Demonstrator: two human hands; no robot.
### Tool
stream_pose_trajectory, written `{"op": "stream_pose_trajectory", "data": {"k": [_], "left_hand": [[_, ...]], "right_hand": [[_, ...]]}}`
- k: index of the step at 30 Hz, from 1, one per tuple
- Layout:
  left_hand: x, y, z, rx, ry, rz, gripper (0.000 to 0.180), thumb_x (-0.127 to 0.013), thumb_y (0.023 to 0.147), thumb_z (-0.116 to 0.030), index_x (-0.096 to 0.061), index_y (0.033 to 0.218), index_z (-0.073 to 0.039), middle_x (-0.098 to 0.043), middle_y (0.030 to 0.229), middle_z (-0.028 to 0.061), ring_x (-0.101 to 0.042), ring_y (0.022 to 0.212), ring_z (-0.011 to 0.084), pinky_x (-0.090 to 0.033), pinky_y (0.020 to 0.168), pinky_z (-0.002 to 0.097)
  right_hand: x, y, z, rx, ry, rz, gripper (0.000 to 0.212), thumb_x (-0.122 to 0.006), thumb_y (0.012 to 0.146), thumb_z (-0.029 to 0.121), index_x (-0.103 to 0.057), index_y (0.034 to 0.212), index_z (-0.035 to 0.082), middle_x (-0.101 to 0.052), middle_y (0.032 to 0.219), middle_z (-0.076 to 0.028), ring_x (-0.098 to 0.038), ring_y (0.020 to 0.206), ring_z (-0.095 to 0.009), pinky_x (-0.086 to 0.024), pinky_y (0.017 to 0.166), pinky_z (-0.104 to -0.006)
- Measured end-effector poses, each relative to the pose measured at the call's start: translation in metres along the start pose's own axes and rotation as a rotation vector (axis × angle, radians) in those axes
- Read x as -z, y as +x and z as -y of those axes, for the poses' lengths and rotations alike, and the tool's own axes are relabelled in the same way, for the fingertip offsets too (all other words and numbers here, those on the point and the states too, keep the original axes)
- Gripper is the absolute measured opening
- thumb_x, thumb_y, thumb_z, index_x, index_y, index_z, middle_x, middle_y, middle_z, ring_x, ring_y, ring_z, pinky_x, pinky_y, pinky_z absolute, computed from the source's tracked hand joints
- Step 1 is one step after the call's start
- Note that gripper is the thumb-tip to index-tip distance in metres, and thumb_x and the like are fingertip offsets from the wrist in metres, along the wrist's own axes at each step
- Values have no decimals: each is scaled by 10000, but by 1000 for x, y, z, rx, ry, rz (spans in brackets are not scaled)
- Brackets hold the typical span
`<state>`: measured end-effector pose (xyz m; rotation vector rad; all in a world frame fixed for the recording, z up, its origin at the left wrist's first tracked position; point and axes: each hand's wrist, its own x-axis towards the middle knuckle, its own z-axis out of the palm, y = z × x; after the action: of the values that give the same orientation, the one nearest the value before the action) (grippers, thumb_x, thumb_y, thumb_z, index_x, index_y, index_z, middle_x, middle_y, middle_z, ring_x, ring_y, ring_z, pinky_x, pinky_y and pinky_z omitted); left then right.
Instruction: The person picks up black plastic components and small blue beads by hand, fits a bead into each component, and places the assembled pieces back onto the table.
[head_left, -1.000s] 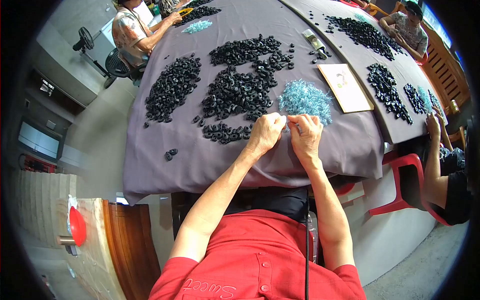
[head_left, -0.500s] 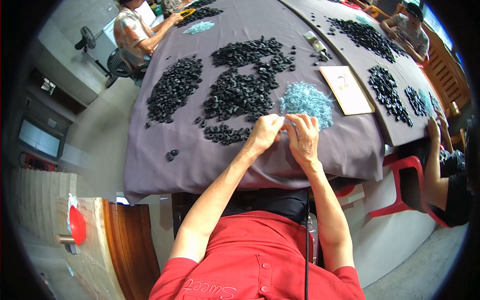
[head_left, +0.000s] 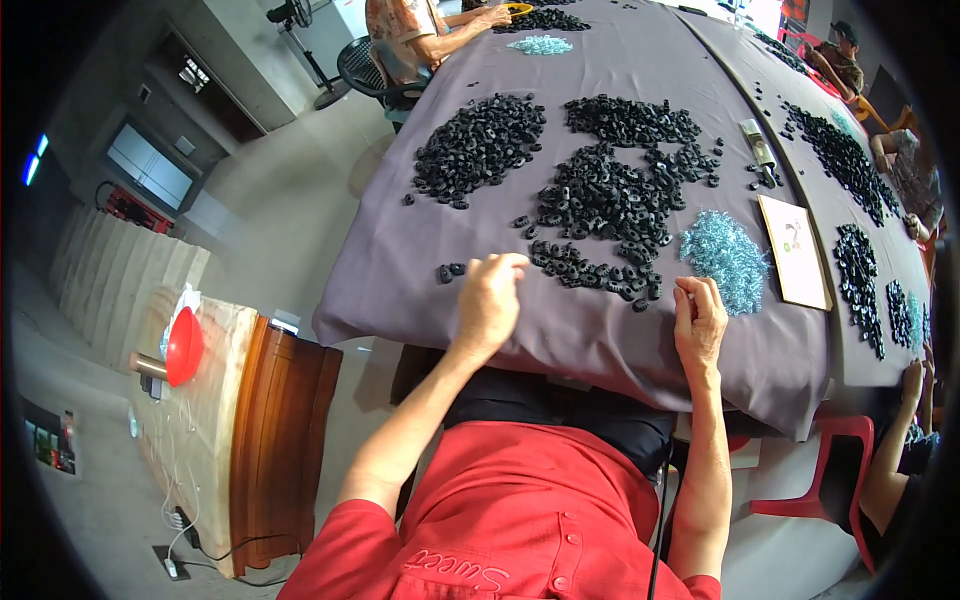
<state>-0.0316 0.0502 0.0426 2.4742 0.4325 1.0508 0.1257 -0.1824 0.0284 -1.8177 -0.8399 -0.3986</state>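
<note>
Beyond the table's near edge, my left hand (head_left: pixel 488 305) hovers with curled fingers, its fingertips towards a row of small black ring-like parts (head_left: pixel 585 268). Whatever its fingers may hold is too small to make out. Just left of it lie a few loose black parts (head_left: pixel 451 271). My right hand (head_left: pixel 702 318) has its fingers bent and drawn together, at the near left edge of a heap of small clear light-blue pieces (head_left: pixel 727 262). Anything between those fingertips is hidden. A large pile of black parts (head_left: pixel 605 195) spreads beyond both hands.
A grey cloth covers the table (head_left: pixel 400 290). Another black pile (head_left: pixel 478 148) lies at the left. A pale board (head_left: pixel 795 250) and a tube (head_left: pixel 757 145) lie on the right. Co-workers sit along the far left and right sides. A red plastic chair (head_left: pixel 835 470) stands at the right.
My hands were together near the blue heap; now they are apart. The left has moved left towards the loose black parts, the right stays near the heap. The view has swung left.
</note>
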Motion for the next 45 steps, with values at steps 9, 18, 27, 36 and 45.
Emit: {"op": "stream_pose_trajectory", "data": {"k": [9, 18, 27, 36, 45], "left_hand": [[37, -13, 98, 319, -10, -95, 249, -482, 765, 38, -611, 945, -75, -617, 837, 69, -540, 817, 245, -415, 775, 355], [28, -15, 86, 28, 237, 38, 194, -603, 804, -135, -613, 984, -63, -515, 982, 111, -475, 898, 303, -400, 811, 408], [33, -14, 92, 27, 254, 40, 175, -637, 785, -136, -609, 935, -50, -507, 906, 121, -505, 863, 307, -415, 779, 412], [37, -17, 88, 145, 405, 25, 260, -618, 774, -108, -623, 1033, -126, -530, 1003, 66, -484, 956, 285, -388, 808, 434], [-17, 17, 35, -79, 95, -24, 139, -650, 739, -108, -651, 874, -144, -569, 913, 21, -494, 900, 247, -389, 796, 393]], "right_hand": [[0, -2, 4, -17, -54, 43, 77, -579, 814, -10, -593, 886, 12, -568, 805, -93, -568, 641, -193, -453, 573, -276], [1, -2, 0, -2, -67, 32, 81, -581, 811, -10, -592, 887, 17, -568, 799, -94, -574, 641, -207, -455, 576, -282], [1, -2, 1, -29, -44, 28, 78, -583, 805, -6, -594, 877, 22, -568, 791, -96, -577, 635, -217, -459, 575, -296], [1, -2, -3, -44, -53, 11, 95, -589, 789, -12, -597, 877, 23, -576, 804, -96, -586, 647, -222, -463, 578, -298], [1, -3, -5, -49, -38, 15, 110, -589, 782, -19, -595, 884, 21, -577, 804, -97, -583, 633, -221, -470, 576, -290]]}}
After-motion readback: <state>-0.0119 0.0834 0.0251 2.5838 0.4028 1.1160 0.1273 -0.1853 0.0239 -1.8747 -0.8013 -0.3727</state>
